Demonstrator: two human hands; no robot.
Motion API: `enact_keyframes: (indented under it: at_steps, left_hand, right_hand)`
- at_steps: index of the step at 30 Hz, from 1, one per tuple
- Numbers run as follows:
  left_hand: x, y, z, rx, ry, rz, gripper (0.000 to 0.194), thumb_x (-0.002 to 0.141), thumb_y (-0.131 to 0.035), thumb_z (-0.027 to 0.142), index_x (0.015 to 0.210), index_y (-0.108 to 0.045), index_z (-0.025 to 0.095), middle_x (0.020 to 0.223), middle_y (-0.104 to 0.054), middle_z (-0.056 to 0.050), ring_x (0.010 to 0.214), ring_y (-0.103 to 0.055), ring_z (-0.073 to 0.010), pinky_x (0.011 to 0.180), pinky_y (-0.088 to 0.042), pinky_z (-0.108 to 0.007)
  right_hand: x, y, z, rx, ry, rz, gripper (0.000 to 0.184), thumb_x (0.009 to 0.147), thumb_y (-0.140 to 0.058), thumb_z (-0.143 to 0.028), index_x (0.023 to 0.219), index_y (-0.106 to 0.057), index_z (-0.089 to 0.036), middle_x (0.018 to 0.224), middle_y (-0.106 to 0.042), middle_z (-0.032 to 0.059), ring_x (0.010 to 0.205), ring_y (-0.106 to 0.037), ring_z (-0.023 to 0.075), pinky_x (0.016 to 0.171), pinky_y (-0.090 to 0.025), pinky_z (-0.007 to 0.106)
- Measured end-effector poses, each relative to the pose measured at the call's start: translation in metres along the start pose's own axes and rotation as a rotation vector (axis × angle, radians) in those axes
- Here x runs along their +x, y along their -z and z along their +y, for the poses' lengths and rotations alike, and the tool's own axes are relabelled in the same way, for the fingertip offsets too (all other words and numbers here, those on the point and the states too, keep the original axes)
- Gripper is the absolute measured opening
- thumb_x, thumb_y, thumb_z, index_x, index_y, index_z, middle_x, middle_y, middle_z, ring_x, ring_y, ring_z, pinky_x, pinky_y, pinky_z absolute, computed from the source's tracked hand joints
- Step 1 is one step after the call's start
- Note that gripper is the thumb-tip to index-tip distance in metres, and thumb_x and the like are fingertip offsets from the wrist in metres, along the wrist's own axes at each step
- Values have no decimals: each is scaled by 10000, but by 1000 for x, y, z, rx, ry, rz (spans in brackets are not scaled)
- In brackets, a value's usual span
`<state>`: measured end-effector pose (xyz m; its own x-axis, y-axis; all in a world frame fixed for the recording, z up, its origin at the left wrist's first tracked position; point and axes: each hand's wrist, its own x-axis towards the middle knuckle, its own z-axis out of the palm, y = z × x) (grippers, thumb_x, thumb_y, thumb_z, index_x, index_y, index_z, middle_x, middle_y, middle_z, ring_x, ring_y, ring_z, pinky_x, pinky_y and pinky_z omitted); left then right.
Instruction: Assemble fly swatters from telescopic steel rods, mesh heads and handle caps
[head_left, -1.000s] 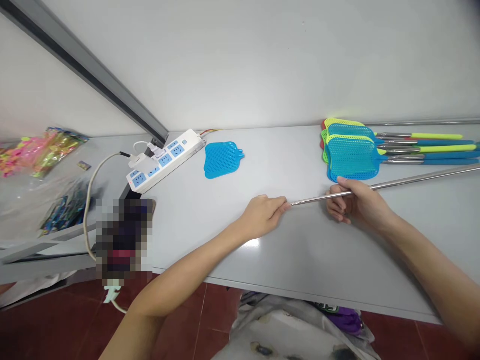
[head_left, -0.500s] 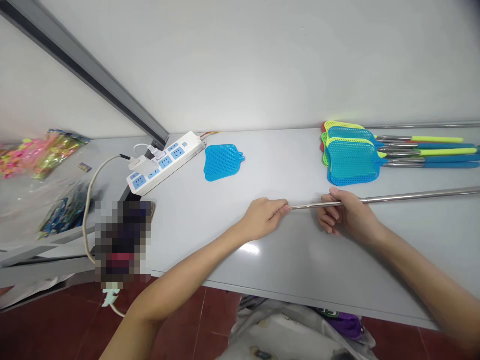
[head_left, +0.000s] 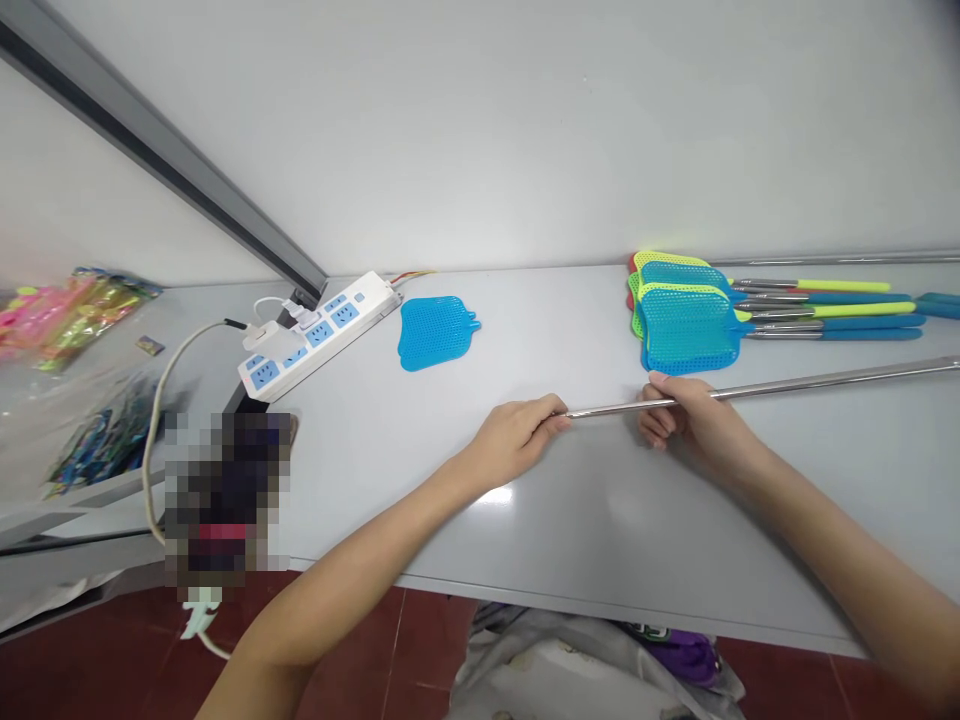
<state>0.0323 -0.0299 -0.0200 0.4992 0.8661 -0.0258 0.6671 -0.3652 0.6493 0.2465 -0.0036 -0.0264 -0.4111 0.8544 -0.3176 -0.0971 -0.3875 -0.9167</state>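
Observation:
A long, thin metal telescopic rod (head_left: 810, 384) stretches from the middle of the table to the right edge of the view, slightly raised at its right side. The fingertips of my left hand (head_left: 517, 437) pinch its left end. Further right, my right hand (head_left: 694, 412) is closed around the rod, thumb on top and fingers curled beneath. Just beyond that hand lies a stack of fly swatters (head_left: 694, 325) with blue, yellow, green and red heads and metal shafts. A separate pair of blue fly swatter heads (head_left: 436, 333) rests on the table, left of the stack.
A white power strip (head_left: 322, 335) with plugs and cables lies at the left beside a grey metal post (head_left: 187, 165). Near it is a pixelated, blurred-out object (head_left: 229, 495). Bagged colourful items (head_left: 75, 310) lie at the far left. Another metal rod (head_left: 840, 260) runs along the wall.
The view has shifted slightly, so the table items appear further left. Both hands keep their hold on the rod. Between my hands the rod now looks thicker.

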Motion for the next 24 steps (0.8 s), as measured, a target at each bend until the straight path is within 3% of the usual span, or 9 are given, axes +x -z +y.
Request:
enact_keyframes:
  at_steps: [7, 16, 24]
  left_hand:
    - [0, 2, 2, -50, 18, 66, 272, 875, -221, 342, 874, -449, 192, 765, -526, 8, 672, -472, -109, 627, -353, -222]
    - [-1, -2, 0, -42, -47, 1, 295, 881, -196, 302, 674, -369, 183, 580, -373, 41, 551, -373, -90, 562, -309, -210]
    - [-2, -6, -2, -105, 13, 3, 321, 880, -184, 331, 642, -340, 183, 542, -322, 48, 516, -350, -86, 529, -291, -211]
  right_hand:
    - [-1, 2, -9, 43, 38, 81, 454, 797, -410, -325, 372, -366, -172, 405, -266, -14, 403, -333, 100, 444, -294, 260]
    - [-3, -2, -10, 135, -21, 38, 465, 790, -376, -357, 367, -296, -180, 391, -264, -7, 391, -329, 110, 420, -275, 262]
    - [-4, -10, 1, 130, 20, 2, 455, 799, -308, -409, 399, -266, -197, 372, -282, -11, 364, -355, 125, 422, -272, 275]
